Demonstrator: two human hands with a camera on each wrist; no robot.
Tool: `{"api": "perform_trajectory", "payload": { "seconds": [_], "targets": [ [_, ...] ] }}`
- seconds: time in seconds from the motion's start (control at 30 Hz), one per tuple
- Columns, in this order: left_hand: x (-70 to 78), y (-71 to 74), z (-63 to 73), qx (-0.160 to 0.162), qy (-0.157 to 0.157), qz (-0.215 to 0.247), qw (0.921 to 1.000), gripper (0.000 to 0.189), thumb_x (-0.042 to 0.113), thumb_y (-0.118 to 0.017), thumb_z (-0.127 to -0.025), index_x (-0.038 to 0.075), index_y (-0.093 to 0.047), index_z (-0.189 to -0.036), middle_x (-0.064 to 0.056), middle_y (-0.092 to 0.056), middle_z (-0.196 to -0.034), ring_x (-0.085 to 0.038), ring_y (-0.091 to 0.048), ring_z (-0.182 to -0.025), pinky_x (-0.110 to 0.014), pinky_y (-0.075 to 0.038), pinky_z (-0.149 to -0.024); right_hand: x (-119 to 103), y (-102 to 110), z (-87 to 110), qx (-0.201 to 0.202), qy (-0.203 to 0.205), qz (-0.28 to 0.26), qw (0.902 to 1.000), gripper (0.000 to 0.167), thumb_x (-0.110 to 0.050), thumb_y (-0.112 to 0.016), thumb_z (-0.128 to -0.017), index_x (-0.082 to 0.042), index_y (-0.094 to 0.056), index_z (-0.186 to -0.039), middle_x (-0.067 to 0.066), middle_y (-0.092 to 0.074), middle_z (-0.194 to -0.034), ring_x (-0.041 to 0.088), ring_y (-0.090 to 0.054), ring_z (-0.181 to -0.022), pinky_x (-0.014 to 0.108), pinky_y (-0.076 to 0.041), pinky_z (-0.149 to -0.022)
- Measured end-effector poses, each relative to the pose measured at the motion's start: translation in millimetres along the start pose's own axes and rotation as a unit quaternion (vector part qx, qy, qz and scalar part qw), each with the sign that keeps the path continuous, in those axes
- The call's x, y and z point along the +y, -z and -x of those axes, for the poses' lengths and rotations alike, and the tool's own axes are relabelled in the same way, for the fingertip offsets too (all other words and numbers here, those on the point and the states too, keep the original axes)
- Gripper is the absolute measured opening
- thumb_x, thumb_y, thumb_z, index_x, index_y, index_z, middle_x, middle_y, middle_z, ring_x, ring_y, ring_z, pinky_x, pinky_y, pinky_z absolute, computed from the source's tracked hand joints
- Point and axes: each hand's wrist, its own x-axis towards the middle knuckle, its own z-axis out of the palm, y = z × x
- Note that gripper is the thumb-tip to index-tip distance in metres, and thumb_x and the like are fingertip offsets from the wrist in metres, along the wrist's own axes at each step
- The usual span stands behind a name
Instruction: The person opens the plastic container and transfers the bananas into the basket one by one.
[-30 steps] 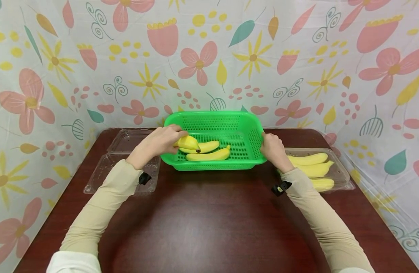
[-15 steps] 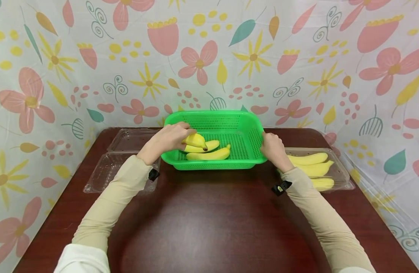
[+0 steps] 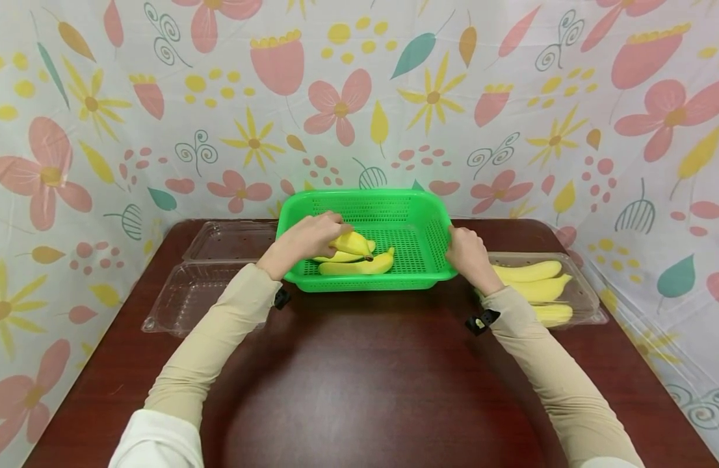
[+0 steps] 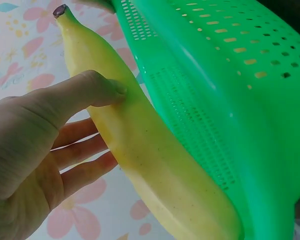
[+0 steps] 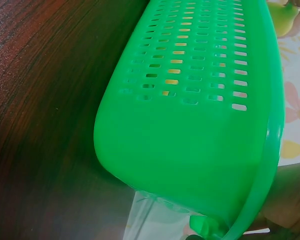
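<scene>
My left hand (image 3: pixel 313 239) pinches a yellow banana (image 4: pixel 145 145) between thumb and fingers, over the left part of a green perforated basket (image 3: pixel 368 284). In the left wrist view the thumb lies across the banana's upper side and its dark stem end points up. Inside the basket, one banana (image 3: pixel 359 266) lies along the front, and another (image 3: pixel 336 258) behind it is partly covered by the held one. My right hand (image 3: pixel 469 257) grips the basket's right rim. In the right wrist view only part of that hand (image 5: pixel 290 195) shows beside the rim.
An open clear plastic clamshell (image 3: pixel 186 292) stands left of the basket, its lid (image 3: pixel 219 237) folded back. To the right, another clear container (image 3: pixel 584 302) holds several bananas (image 3: pixel 541 288), partly behind my right forearm. A flowered sheet (image 3: pixel 359 97) hangs close behind the basket.
My left hand has moved to the right with the banana, from the basket's left rim further in over the other bananas. The right hand has kept its grip on the rim.
</scene>
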Motion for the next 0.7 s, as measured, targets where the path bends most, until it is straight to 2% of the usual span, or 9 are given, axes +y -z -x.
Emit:
{"api": "perform_trajectory", "payload": {
  "seconds": [0.13, 0.23, 0.43, 0.57, 0.7],
  "targets": [
    [1.3, -4.7, -3.0, -0.006, -0.003, 0.01, 0.9999, 0.04, 0.009, -0.069, -0.085, 0.011, -0.062, -0.124, -0.012, -0.06, -0.107, -0.023, -0.054, -0.089, -0.029, -0.042, -0.057, 1, -1, 0.1, 0.004, 0.001, 0.004, 1.0, 0.027, 0.009, -0.041, -0.082, 0.011, -0.061, -0.099, 0.025, -0.056, -0.074, 0.035, -0.054, -0.059, 0.039, -0.037, -0.05],
    [2.5, -8.1, -5.8, -0.019, -0.007, 0.019, 0.9996, 0.039, 0.009, -0.07, -0.084, 0.01, -0.063, -0.122, -0.012, -0.061, -0.105, -0.023, -0.055, -0.087, -0.028, -0.042, -0.059, 2, -2, 0.8, 0.003, 0.002, 0.006, 1.0, 0.027, 0.009, -0.041, -0.082, 0.011, -0.061, -0.099, 0.024, -0.055, -0.072, 0.031, -0.049, -0.056, 0.038, -0.035, -0.049],
    [3.3, -17.1, -13.7, -0.044, -0.034, 0.04, 0.9976, 0.031, 0.008, -0.072, -0.084, 0.005, -0.065, -0.114, -0.009, -0.061, -0.093, -0.018, -0.05, -0.077, -0.027, -0.039, -0.063, 2, -3, 1.1, 0.002, 0.008, 0.009, 0.9999, 0.039, 0.011, -0.04, -0.081, 0.013, -0.06, -0.113, 0.025, -0.055, -0.074, 0.022, -0.037, -0.053, 0.034, -0.028, -0.048],
    [3.3, -22.9, -17.6, -0.041, -0.059, 0.048, 0.9962, 0.018, 0.003, -0.071, -0.081, 0.003, -0.065, -0.098, -0.008, -0.058, -0.082, -0.015, -0.042, -0.071, -0.026, -0.035, -0.063, 1, -2, 0.5, -0.004, 0.007, 0.005, 1.0, 0.048, 0.011, -0.039, -0.081, 0.015, -0.055, -0.126, 0.027, -0.057, -0.077, 0.018, -0.03, -0.051, 0.031, -0.024, -0.046],
    [3.5, -26.1, -20.3, -0.03, -0.076, 0.051, 0.9954, 0.014, 0.0, -0.07, -0.076, 0.004, -0.062, -0.087, -0.003, -0.05, -0.074, -0.014, -0.037, -0.068, -0.024, -0.032, -0.061, 1, -1, -0.8, -0.009, 0.007, -0.006, 0.9999, 0.051, 0.012, -0.038, -0.081, 0.015, -0.05, -0.131, 0.025, -0.054, -0.07, 0.013, -0.019, -0.052, 0.028, -0.018, -0.045]
  ]
}}
